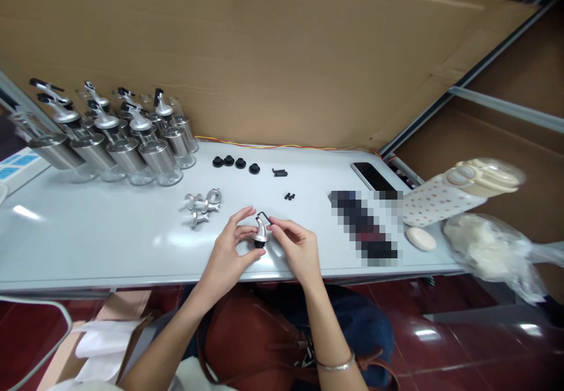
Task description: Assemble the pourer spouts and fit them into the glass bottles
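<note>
A silver pour spout (261, 235) with a black stopper base stands upright near the front edge of the table. Around its left side curl the fingers of my left hand (229, 250), with the thumb by the black base. My right hand (299, 250) pinches a thin black flap (264, 217) at the top of the spout between thumb and forefinger. To the left lie several loose silver spouts (203, 205). Farther back sit several round black stoppers (240, 163), a few black flaps (279, 172) and some tiny black pieces (289, 196).
Glass-and-steel oil bottles (123, 153) with fitted spouts crowd the back left. At right are a phone (374, 178), a pixelated dark item (365, 229), a white oval object (420, 239), a dotted bottle (440, 197) and a plastic bag (480, 250). Cardboard (286, 56) walls the back.
</note>
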The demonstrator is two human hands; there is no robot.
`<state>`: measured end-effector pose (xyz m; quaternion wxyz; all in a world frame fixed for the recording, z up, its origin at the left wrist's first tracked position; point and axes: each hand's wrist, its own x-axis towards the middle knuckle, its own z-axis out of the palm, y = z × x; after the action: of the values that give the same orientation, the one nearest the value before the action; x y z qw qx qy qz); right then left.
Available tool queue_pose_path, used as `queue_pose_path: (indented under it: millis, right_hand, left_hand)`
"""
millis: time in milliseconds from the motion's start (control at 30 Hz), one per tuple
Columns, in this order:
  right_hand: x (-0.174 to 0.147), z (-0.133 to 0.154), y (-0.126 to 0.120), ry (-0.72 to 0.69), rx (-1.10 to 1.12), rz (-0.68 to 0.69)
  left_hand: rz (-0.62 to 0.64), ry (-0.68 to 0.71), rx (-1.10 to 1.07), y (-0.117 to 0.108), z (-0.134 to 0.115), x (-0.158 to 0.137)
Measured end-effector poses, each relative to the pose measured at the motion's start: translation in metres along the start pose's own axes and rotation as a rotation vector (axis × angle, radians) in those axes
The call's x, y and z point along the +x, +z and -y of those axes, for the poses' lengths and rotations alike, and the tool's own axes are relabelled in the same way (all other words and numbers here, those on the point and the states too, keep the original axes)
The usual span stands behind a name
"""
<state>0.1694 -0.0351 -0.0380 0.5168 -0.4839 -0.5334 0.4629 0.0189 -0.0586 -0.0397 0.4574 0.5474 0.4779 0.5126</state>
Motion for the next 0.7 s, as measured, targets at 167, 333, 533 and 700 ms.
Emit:
queue_pose_path:
  millis: [167,333,533,700]
  right_hand:
    - [-0.0006,-0.0005,0.0002,-0.034,-0.025,0.028]
    - [-0.0014,-0.0025,-0.0012,-0.059,-0.076,0.038]
    - [-0.0042,-0.0046,-0.0012,-0.108,-0.095,0.053]
    - [-0.0056,-0.0041,0.0002,-0.121,-0.096,0.044]
  left_hand:
    - [0.003,-0.002,-0.021,-0.0001,0.0008,-0.0003]
    - [0.008,0.01,0.001,-0.0006,0.0037,-0.0009]
    - [-0.001,0.04,0.074,-0.0013,0.0066,0.0003]
    - [-0.007,0.04,0.105,-0.002,0.008,-0.0005]
